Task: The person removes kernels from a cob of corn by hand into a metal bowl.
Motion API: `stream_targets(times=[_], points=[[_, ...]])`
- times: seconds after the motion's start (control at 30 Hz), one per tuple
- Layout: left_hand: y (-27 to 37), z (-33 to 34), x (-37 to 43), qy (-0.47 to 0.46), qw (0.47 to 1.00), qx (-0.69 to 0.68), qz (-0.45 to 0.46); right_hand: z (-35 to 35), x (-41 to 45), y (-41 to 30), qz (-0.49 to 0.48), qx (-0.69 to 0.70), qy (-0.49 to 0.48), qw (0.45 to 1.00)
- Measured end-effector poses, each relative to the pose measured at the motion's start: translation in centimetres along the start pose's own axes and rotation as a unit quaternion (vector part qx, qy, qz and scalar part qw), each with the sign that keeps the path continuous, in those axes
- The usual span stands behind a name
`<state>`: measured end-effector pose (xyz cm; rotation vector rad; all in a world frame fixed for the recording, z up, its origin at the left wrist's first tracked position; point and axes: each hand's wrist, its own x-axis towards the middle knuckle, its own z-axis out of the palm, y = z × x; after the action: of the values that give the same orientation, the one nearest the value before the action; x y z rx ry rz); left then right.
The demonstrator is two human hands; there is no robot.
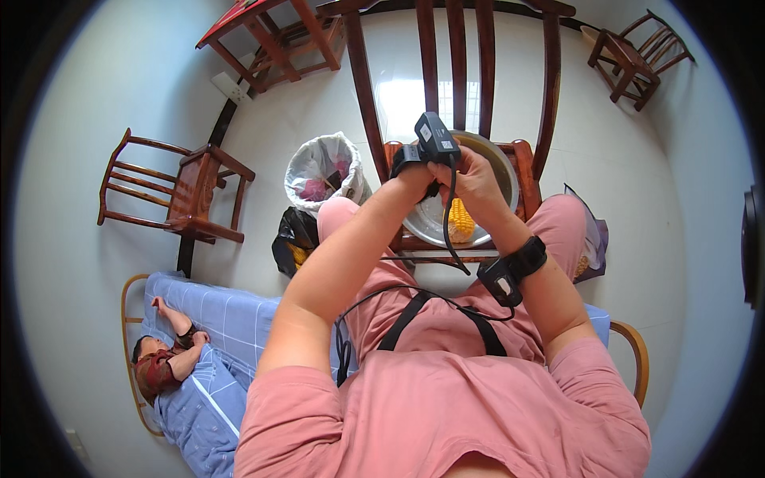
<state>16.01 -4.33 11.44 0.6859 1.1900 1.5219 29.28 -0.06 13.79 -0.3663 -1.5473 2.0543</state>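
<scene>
My right hand (472, 173) reaches to my left wrist, its fingers beside a strapped black camera device (439, 138) with a cable. My left hand is mostly hidden behind that device. Both hands are over a round metal basin (507, 173) on the seat of a wooden chair (529, 179). A yellow corn cob (459, 220) lies tilted in the basin, just below my right hand. Another black device (508, 275) is strapped around my right forearm. Whether either hand holds something cannot be made out.
A lined waste bin (326, 173) and a black plastic bag (296, 239) with yellow contents stand left of the basin. A bag (591, 239) is by my right knee. Wooden chairs (197, 185) stand around. A person (167, 364) lies on the bed (209, 299) behind me.
</scene>
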Motion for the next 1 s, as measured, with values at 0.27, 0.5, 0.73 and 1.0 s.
stream_targets(times=[0.27,0.5,0.73,1.0], points=[[2.4,1.2,-1.0,-0.045,0.809,0.576,0.109,0.3,0.2,1.4,-0.137,-0.096,0.053,0.984],[-3.0,-1.6,-1.4,-0.038,0.983,0.177,-0.040,0.0,-0.8,1.1,-0.067,-0.224,0.081,0.969],[2.2,1.4,-4.0,0.019,0.965,0.242,-0.097,0.6,-1.1,2.3,-0.056,-0.173,0.071,0.981],[3.2,3.2,-3.6,-0.035,0.997,0.002,0.062,-0.1,-0.1,-0.8,-0.170,-0.207,0.016,0.963]])
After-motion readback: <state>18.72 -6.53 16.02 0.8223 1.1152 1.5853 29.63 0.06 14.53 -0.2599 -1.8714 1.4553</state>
